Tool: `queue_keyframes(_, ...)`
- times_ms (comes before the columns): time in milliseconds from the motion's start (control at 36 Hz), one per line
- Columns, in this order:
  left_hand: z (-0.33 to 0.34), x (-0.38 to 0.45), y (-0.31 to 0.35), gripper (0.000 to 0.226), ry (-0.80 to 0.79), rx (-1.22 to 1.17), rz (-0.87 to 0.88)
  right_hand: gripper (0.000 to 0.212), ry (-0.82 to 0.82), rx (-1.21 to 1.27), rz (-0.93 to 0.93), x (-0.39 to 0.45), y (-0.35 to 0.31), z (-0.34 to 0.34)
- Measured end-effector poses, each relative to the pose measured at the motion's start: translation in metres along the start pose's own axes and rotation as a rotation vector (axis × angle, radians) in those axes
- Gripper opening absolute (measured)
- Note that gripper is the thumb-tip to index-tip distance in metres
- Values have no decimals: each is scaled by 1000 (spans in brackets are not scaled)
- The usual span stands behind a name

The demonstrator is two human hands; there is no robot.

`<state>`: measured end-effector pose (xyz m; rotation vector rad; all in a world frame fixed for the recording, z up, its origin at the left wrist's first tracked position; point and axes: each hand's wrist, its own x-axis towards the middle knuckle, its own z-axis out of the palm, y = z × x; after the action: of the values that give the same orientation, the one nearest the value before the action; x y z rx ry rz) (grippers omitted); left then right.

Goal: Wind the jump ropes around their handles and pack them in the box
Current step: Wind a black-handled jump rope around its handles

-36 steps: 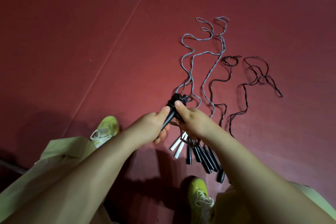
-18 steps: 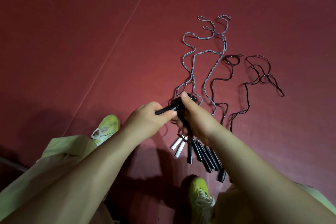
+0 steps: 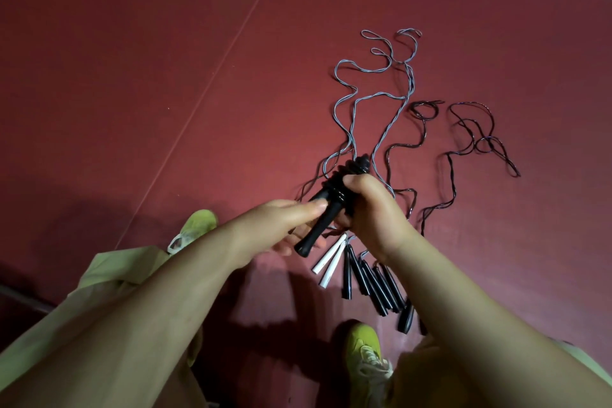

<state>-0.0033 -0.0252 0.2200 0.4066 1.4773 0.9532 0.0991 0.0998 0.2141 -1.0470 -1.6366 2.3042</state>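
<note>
Wound bundle (image 3: pixel 334 199): black handles with black rope coiled round their upper part, held above the floor (image 3: pixel 132 76), tilted, top end pointing away from the person. No box in view.

Right hand (image 3: pixel 374 212): fingers curled round the coiled section from the bundle's right, thumb pressing on the turns. Left hand (image 3: pixel 281 225): thumb and fingers pinching the bare lower handle, just left of the bundle.

Below the bundle, on the floor: white handles (image 3: pixel 328 262) and a fan of black handles (image 3: pixel 374 285), lying close together. Their ropes trail away beyond the bundle, the grey rope (image 3: pixel 351 103) in loose waves and the dark ropes (image 3: pixel 470 129) to its right; all unwound.

Judgement: winding of this rope looks nearly complete; whether the free end is tucked cannot be told, as the right hand hides it.

Notes for doing the step well:
- Keep the right thumb on the last turn so the coils do not spring loose.
- Keep the left pinch steady on the lower handle so the pair stays side by side.
- Tuck the end under a tight turn before letting go.
- Risk: floor ropes overlap, so lift the next pair by its handles to avoid tangling.
</note>
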Motion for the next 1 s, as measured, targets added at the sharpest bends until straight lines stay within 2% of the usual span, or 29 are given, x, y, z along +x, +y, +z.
queue_keyframes(111, -4, -8, 6, 73, -349, -299, -100, 20, -156, 157, -33, -6, -3, 0)
queue_keyframes(167, -2, -9, 5, 86, -464, -448, -109, 34, -295, 204, -60, -8, -5, -2)
queue_keyframes(222, 1, -9, 2, 86, -534, -526, -91, 54, -442, 206, -56, -8, -5, -5)
queue_keyframes(306, 2, -7, 0, 77, -583, -540, -61, 63, -476, 183, -46, -5, -5, -6)
queue_keyframes(361, 1, -6, 0, 74, -553, -510, -59, 62, -419, 111, -55, -2, -3, -7)
queue_keyframes(472, -2, -5, 3, 67, -413, -430, -125, 35, -326, -15, -20, -3, -5, -9)
queue_keyframes(611, 0, -3, 3, 64, -209, -249, -104, 47, -262, -192, 15, 1, -3, -13)
queue_keyframes(833, 7, 1, -1, 59, 1, -182, -67, 70, -186, -433, 35, -2, -4, -9)
queue_keyframes(1000, 12, 5, -2, 57, 140, -51, -31, 43, -117, -477, 61, -4, -5, -6)
